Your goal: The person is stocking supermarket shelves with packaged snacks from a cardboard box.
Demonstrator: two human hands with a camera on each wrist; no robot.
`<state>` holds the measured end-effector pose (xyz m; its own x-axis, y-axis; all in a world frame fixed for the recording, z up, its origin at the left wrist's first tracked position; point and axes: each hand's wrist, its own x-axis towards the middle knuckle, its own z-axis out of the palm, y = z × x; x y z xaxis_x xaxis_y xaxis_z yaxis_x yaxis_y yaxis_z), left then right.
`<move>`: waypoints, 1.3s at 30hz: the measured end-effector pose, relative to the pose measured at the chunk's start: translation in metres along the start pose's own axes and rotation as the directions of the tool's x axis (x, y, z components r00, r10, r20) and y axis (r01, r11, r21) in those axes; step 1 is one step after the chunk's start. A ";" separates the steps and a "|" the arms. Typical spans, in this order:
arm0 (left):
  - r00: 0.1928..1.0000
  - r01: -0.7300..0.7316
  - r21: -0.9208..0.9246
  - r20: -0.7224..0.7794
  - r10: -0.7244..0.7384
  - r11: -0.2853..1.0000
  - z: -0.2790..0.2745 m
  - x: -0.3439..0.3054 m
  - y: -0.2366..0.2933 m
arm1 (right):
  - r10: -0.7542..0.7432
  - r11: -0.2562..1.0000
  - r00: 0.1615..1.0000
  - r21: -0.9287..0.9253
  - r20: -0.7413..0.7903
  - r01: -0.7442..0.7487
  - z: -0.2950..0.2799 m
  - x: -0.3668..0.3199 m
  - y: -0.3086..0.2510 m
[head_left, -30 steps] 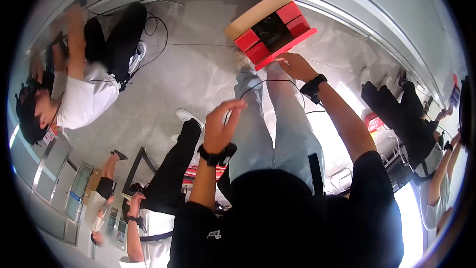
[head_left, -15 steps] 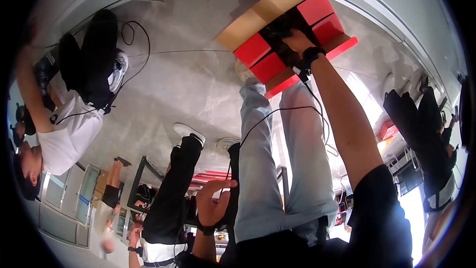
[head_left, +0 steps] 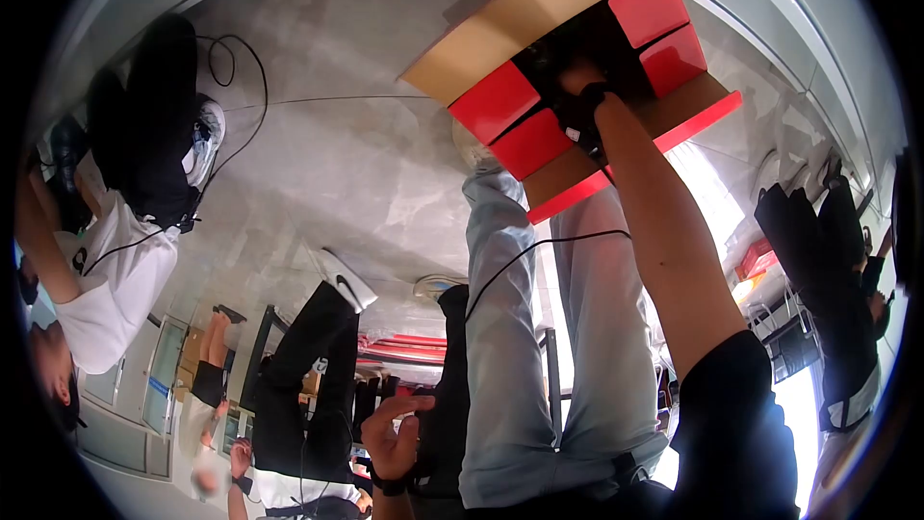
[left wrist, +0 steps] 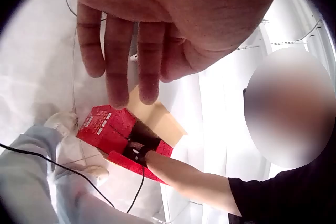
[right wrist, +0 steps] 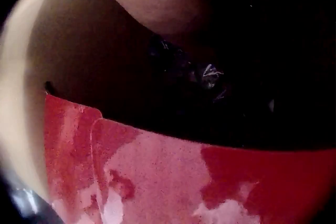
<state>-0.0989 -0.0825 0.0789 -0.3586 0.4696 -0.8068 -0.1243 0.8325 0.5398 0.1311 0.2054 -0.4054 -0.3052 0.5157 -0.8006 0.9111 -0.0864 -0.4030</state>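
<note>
A red cardboard box [head_left: 496,106] with tan inner flaps stands opened on the floor at the top of the head view. My right hand [head_left: 581,77] is down inside its dark interior; its fingers are hidden there. In the right wrist view, part of that hand [right wrist: 163,3] shows above dark, shiny, crinkled material [right wrist: 210,77], and whether it grips any is too dark to tell. My left hand [head_left: 393,438] is held in the air away from the box, empty, with fingers loosely bent; the left wrist view shows its fingers [left wrist: 118,61] hanging relaxed.
A black cable [head_left: 549,243] runs across my legs toward the right wrist. Other people are at the left, lower left and right, one in a white shirt [head_left: 125,279]. Another cable [head_left: 265,87] lies on the floor at left. White panels line the top edge.
My right hand has moved from the box's near edge down into the box. The box appears larger and nearer in view. My left hand has shifted lower in the head view.
</note>
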 end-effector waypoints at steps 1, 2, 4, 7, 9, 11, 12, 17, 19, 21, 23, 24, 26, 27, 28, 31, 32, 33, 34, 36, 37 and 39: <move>1.000 0.013 -0.017 -0.013 -0.013 1.000 0.000 -0.002 0.000 | -0.019 0.997 1.000 -0.077 0.015 0.020 0.006 0.006 0.006; 1.000 0.024 -0.001 -0.009 -0.024 1.000 -0.001 -0.003 0.001 | -0.033 0.993 0.999 -0.113 0.032 0.036 0.011 0.010 0.013; 0.999 0.039 0.033 -0.008 -0.039 0.999 -0.004 -0.003 0.002 | -0.088 0.982 0.996 -0.164 0.017 0.090 0.012 0.013 0.015; 0.999 0.035 0.025 -0.012 -0.034 0.999 -0.002 -0.002 -0.003 | -0.123 0.975 0.992 -0.183 0.014 0.124 0.023 0.014 0.028; 0.998 0.055 0.052 -0.015 -0.055 0.997 -0.001 -0.003 -0.006 | -0.048 0.985 0.991 -0.159 0.128 0.068 0.034 0.025 0.044; 0.998 0.061 0.068 -0.014 -0.060 0.996 0.002 -0.001 -0.008 | 0.080 0.972 0.980 -0.233 0.183 -0.036 0.010 0.003 0.010; 0.998 0.059 0.073 -0.012 -0.058 0.996 0.002 -0.002 -0.009 | 0.145 0.959 0.968 -0.270 0.205 -0.087 0.001 -0.007 -0.004; 0.996 0.082 0.051 -0.034 -0.081 0.995 0.000 -0.002 -0.010 | 0.101 0.988 0.986 0.101 0.135 -0.115 -0.015 -0.017 -0.018; 0.994 0.092 0.029 -0.056 -0.091 0.995 -0.002 -0.005 -0.013 | 0.071 0.963 0.987 0.250 0.141 -0.105 -0.003 -0.001 0.002; 0.994 0.102 0.072 -0.040 -0.099 0.992 -0.002 -0.005 -0.014 | 0.086 0.893 0.985 0.426 0.152 -0.144 0.023 0.031 0.043; 0.994 0.108 0.089 -0.033 -0.105 0.990 -0.001 -0.003 -0.014 | 0.112 0.901 0.988 0.409 0.108 -0.147 0.019 0.032 0.031; 0.993 0.116 0.086 -0.034 -0.113 0.990 0.000 -0.003 -0.013 | 0.130 0.880 0.987 0.446 0.098 -0.160 0.010 0.024 0.013; 0.993 0.116 0.100 -0.035 -0.113 0.988 0.001 -0.002 -0.012 | 0.173 0.803 0.980 0.563 0.095 -0.196 -0.007 0.006 -0.018; 0.993 0.114 0.119 -0.032 -0.110 0.986 0.001 -0.002 -0.011 | 0.199 0.738 0.974 0.637 0.107 -0.221 -0.010 -0.001 -0.028; 0.994 0.111 0.138 -0.029 -0.108 0.984 0.001 -0.003 -0.010 | 0.186 0.728 0.972 0.645 0.143 -0.234 -0.011 -0.005 -0.037; 0.990 0.139 0.110 -0.030 -0.136 0.984 0.002 -0.004 -0.008 | 0.152 0.700 0.969 0.672 0.193 -0.243 -0.010 -0.003 -0.050; 0.992 0.126 0.101 -0.036 -0.123 0.987 0.001 -0.005 -0.006 | 0.145 0.690 0.973 0.686 0.177 -0.228 0.000 0.002 -0.045; 0.993 0.114 0.091 -0.042 -0.110 0.989 0.002 -0.005 -0.005 | 0.140 0.682 0.977 0.700 0.162 -0.214 0.000 0.001 -0.048; 0.994 0.104 0.080 -0.046 -0.100 0.991 0.002 -0.005 -0.003 | 0.141 0.718 0.968 0.652 0.206 -0.243 -0.004 0.001 -0.047; 0.992 0.122 0.069 -0.047 -0.119 0.990 0.000 -0.007 -0.004 | 0.160 0.785 0.943 0.542 0.291 -0.301 -0.020 -0.008 -0.046; 0.991 0.129 0.061 -0.046 -0.127 0.990 0.000 -0.008 -0.005 | 0.180 0.785 0.941 0.535 0.286 -0.312 -0.029 -0.017 -0.049; 0.994 0.112 0.018 -0.014 -0.112 0.994 0.005 -0.007 -0.005 | 0.215 0.789 0.937 0.517 0.274 -0.332 -0.045 -0.036 -0.052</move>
<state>-0.0915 -0.0884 0.0810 -0.3558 0.3692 -0.8585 -0.1469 0.8851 0.4415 0.1067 0.2298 -0.3357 -0.1661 0.2316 -0.9585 0.6770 -0.6799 -0.2816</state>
